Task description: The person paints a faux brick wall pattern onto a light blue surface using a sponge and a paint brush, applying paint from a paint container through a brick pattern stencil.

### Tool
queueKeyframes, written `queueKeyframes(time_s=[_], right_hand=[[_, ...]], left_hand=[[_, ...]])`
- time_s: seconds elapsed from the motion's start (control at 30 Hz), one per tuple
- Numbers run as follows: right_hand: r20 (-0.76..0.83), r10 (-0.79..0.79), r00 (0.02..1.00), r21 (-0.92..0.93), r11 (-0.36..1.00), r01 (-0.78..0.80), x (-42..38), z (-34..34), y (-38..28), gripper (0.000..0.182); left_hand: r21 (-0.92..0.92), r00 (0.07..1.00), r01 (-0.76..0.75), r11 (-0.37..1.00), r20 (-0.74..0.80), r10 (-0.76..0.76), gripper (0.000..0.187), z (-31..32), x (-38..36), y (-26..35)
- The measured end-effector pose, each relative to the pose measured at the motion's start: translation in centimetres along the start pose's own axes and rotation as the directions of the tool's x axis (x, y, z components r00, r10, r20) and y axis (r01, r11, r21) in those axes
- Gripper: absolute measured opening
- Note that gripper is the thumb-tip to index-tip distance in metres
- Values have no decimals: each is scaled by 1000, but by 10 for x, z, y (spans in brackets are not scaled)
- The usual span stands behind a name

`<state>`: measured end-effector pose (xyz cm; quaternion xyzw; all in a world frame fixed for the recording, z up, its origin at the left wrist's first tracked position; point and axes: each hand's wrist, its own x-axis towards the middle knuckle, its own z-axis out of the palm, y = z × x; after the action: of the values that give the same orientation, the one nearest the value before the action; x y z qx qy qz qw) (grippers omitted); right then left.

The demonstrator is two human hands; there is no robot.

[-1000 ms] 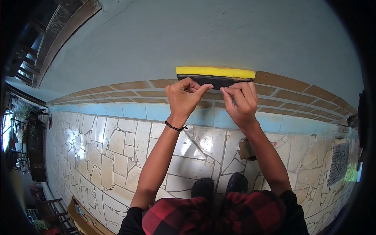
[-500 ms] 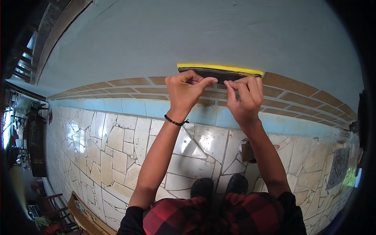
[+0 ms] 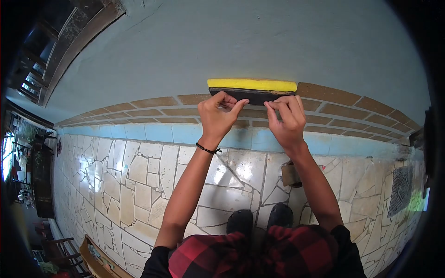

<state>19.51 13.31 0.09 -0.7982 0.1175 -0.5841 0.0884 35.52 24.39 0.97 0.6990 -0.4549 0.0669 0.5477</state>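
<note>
A long black board [image 3: 257, 96] with a strip of yellow foam [image 3: 252, 85] along its far edge lies against the grey wall [image 3: 222, 41], just above the brown brick-pattern band [image 3: 329, 94]. My left hand [image 3: 218, 116] pinches the near edge of the board at its left part, thumb toward the middle; a black bead bracelet [image 3: 208, 148] is round that wrist. Near the board's right end, my right hand [image 3: 287, 118] grips the same edge between thumb and fingers. The fingertips behind the board are partly hidden.
Light blue tiles [image 3: 181, 134] run along the wall's foot above the stone-patterned floor [image 3: 139, 169]. A round container with a brown block [image 3: 290, 175] stands beside my right forearm. A cardboard box [image 3: 99, 259] is at the lower left, a grey mat [image 3: 400, 187] at the right.
The board has shifted slightly left and tilted, so more of the yellow foam's face shows. Both hands keep hold of it; the view has moved a little too.
</note>
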Motion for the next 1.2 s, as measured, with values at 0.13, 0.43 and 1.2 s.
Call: queueKeyframes(time_s=[0.13, 0.43, 1.2], right_hand=[[-13, 13, 1000, 11, 1000, -12, -1, -2, 4, 22], [-38, 18, 999, 16, 1000, -18, 5, 6, 12, 22], [-46, 43, 998, 15, 999, -42, 7, 5, 6, 21]], left_hand=[[10, 999, 3, 1000, 37, -4, 28, -4, -3, 0], [11, 999, 40, 999, -13, -40, 23, 5, 3, 0], [-61, 990, 130, 990, -45, -133, 26, 3, 0, 3]])
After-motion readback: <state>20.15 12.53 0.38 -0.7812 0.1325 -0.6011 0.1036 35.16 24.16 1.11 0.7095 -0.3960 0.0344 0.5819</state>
